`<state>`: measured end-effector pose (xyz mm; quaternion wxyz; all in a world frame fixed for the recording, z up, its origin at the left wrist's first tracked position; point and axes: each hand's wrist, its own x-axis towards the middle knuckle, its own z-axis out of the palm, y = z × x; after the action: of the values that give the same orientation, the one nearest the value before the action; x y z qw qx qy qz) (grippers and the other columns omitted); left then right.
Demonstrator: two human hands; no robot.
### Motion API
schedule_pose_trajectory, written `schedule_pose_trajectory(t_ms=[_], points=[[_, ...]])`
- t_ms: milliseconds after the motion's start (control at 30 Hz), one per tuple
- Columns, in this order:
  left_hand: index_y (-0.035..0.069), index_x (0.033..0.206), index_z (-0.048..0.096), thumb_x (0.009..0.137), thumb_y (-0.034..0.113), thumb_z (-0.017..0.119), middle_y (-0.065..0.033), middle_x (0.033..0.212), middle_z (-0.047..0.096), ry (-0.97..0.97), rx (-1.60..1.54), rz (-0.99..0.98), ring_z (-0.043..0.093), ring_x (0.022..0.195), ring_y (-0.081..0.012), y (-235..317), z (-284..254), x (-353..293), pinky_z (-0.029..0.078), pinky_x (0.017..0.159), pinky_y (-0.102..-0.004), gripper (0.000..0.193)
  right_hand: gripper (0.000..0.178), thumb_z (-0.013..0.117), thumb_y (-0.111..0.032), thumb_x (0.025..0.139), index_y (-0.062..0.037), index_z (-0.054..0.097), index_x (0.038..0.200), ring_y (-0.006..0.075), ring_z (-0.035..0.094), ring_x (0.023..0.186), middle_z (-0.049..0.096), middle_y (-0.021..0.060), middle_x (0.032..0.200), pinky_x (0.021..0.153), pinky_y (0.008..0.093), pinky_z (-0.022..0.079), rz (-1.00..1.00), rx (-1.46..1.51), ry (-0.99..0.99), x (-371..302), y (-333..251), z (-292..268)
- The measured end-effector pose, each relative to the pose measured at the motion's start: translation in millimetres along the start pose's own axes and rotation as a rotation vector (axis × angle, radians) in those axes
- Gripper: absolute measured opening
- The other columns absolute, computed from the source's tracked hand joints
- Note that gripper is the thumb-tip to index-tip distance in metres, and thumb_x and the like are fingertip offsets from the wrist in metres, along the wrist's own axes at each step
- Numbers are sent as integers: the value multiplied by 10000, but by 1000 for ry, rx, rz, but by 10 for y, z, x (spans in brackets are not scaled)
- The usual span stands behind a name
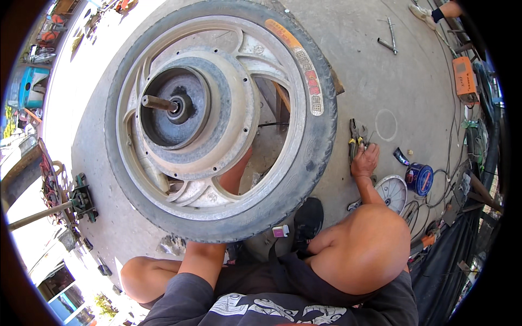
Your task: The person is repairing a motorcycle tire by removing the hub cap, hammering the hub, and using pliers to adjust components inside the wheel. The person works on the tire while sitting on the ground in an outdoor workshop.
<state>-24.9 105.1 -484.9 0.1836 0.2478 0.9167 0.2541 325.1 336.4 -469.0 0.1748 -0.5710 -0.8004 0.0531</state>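
Observation:
A wheel with a black tyre and a cast spoked rim lies tilted in front of me. Its round metal hub carries a threaded axle that sticks up from the recessed centre. My left forearm passes beneath the wheel and shows through a gap between the spokes; the hub hides the hand. On the concrete to the wheel's right, my right hand closes its curled fingers at the handles of pliers with black and yellow grips.
Right of my hand are a round metal cover, a blue tub and loose cables. A T-shaped tool lies farther off, and an orange box stands at the right. A small pink-and-white box is beside my shoe.

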Motion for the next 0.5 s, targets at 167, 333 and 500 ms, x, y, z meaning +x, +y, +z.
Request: schedule_pose_trajectory(t_ms=[167,333,500], points=[[-14,1012,663,878,341,656,-211,863,666,148,124,158,647,777,-357,-169,160,6,492,728,-490,379,279,565,-254,942,9,473,940,432,494,994,492,226,1013,856,511,404,-1,-7,-6,-12,16,14],[77,830,590,897,307,561,-106,763,591,-210,-974,-402,534,629,-252,-484,72,-29,403,523,-375,241,278,574,-251,936,9,475,943,432,495,996,495,227,1021,858,511,406,-15,15,-5,18,-12,54],[127,780,526,912,334,495,-61,716,513,-362,-1573,-479,449,581,-185,162,-273,-253,319,477,-299,247,277,572,-248,937,11,475,943,431,495,996,497,229,1027,856,510,406,-1,5,3,-7,30,38]])
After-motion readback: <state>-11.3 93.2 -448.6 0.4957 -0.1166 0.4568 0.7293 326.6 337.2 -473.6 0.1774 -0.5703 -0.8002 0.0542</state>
